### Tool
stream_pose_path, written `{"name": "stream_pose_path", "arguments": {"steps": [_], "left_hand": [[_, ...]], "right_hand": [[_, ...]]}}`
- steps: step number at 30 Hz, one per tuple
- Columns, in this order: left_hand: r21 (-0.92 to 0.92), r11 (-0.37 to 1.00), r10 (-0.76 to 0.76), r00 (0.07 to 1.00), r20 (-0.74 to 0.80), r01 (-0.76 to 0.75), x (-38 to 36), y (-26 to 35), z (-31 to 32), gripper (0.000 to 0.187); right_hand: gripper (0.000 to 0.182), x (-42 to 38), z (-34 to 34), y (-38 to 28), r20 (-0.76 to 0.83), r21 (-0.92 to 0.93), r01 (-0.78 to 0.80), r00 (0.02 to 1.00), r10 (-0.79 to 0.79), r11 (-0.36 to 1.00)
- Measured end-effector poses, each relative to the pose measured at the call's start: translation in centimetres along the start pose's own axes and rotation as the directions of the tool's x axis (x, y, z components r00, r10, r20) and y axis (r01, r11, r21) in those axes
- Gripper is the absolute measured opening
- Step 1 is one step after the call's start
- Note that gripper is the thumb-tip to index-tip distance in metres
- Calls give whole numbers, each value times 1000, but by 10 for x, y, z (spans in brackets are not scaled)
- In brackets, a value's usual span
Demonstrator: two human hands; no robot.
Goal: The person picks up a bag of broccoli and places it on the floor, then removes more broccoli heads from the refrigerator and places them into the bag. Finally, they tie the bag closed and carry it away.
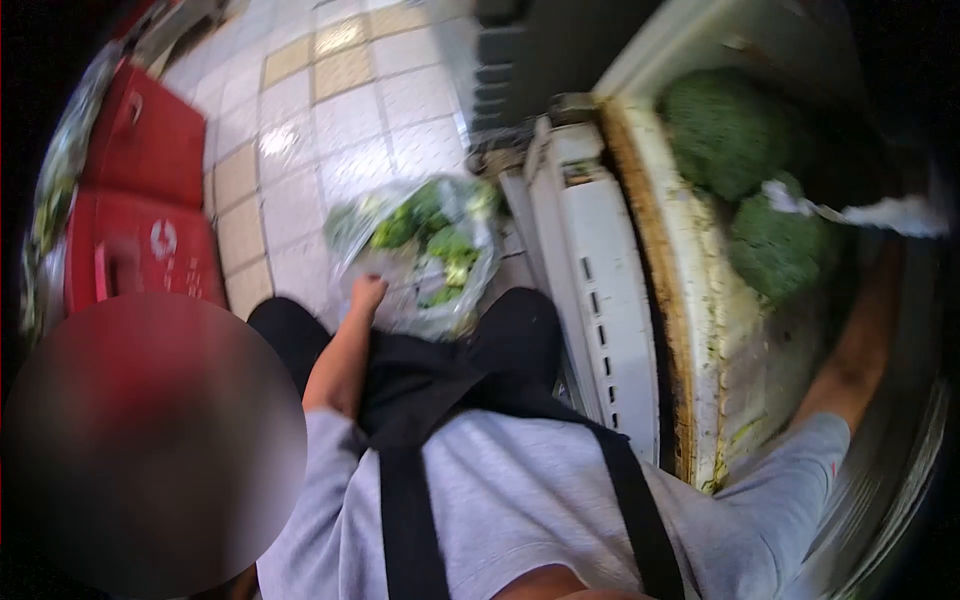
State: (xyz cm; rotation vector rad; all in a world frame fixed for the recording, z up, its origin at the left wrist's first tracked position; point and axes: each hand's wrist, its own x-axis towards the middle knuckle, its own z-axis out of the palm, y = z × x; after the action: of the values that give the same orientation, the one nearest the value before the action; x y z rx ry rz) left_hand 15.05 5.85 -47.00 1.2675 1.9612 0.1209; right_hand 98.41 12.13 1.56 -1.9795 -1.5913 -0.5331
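green broccoli pieces (450,242) in clear bag (402,318), just beside left grip (368,293), closed on bag edge; broccoli heads (725,130) in white container (697,330), near right grip, hidden, hold impossible to tell.

Seemingly produce shop or storeroom: boxed broccoli (725,130), red crates (150,230), tiled floor (345,120).
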Motion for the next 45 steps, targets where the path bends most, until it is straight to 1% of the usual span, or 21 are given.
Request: {"name": "stream_pose_path", "arguments": {"steps": [4, 7, 15, 17, 18, 19, 21, 24, 26, 28, 30, 31, 32, 34, 36, 38, 39, 41, 42, 43, 45], "left_hand": [[-21, 993, -116, 993, 16, 116, -9, 2, 15, 39], [104, 993, -57, 998, -1, 57, -17, 6, 19, 37], [45, 995, 95, 986, -134, -90, 6, 41, 8, 43], [-211, 968, 84, 966, -244, -138, 58, 21, 37, 68], [-334, 925, 80, 953, -291, -179, 64, 32, 35, 69], [-577, 768, 100, 942, -320, -278, 72, 37, 42, 65], [-745, 660, -121, 992, 25, 99, 36, 90, 9, 80], [-719, 682, -135, 989, 56, 134, 74, 84, 23, 91], [-505, 822, -346, 935, -73, 264, 102, 74, 33, 96], [-480, 836, -313, 949, -25, 264, 120, 64, 33, 90], [-450, 848, -221, 958, 180, 281, 107, 72, 12, 76], [-465, 837, -264, 958, 116, 287, 99, 71, 13, 61], [-460, 841, -265, 958, 111, 286, 86, 63, 9, 61], [-712, 583, -106, 905, 411, 391, 38, 64, 1, 59], [-746, 389, -159, 837, 523, 540, -24, 73, -15, 62], [-749, 176, 13, 760, 650, 638, -82, 77, -29, 66], [-749, 183, 58, 753, 655, 637, -116, 91, -40, 64], [-749, 205, 115, 744, 658, 630, -169, 121, -68, 63], [-767, 286, 301, 707, 640, 574, -188, 138, -81, 63], [-785, 356, 471, 629, 619, 506, -201, 155, -94, 64], [-828, 415, 596, 574, 561, 378, -220, 194, -111, 68]], "right_hand": [[54, 0, 2, -17, 37, -1, -10, 999, 10, 1000], [53, 0, 4, -24, 51, 1, -16, 999, 16, 1000], [49, -5, 6, -22, 38, -4, 8, 999, -8, 1000], [48, -8, 8, -27, 30, 0, 20, 999, -20, 1000], [47, -14, -4, -19, 20, -14, 22, 1000, -21, 1000], [47, -15, -9, -21, 18, -15, 21, 1000, -21, 1000], [46, -13, -9, -27, 23, 7, 2, 1000, -2, 1000], [45, -10, -8, -31, 33, 38, -15, 999, 13, 999], [44, -9, -8, -32, 37, 45, -28, 999, 26, 999], [43, -8, -8, -31, 52, 41, -29, 998, 27, 999], [42, -12, -10, -30, 70, 29, -32, 997, 30, 999], [42, -15, -13, -31, 79, 18, -33, 996, 32, 999], [41, -17, -14, -32, 92, 3, -35, 995, 34, 999], [41, -15, -19, -36, 119, -24, -27, 992, 30, 999], [40, -12, -28, -44, 125, -86, 17, 992, -7, 996], [39, -21, -45, -74, -19, -273, 202, 976, -215, 941], [34, -40, -58, -103, -151, -423, 254, 927, -344, 870], [26, -96, -97, -230, -159, -172, 121, 976, -148, 978], [20, -121, -96, -252, -211, -160, 272, 930, -302, 949], [17, -143, -100, -280, -100, -8, 382, 919, -380, 924], [17, -181, -96, -325, -85, 153, 654, 756, -649, 741]]}}
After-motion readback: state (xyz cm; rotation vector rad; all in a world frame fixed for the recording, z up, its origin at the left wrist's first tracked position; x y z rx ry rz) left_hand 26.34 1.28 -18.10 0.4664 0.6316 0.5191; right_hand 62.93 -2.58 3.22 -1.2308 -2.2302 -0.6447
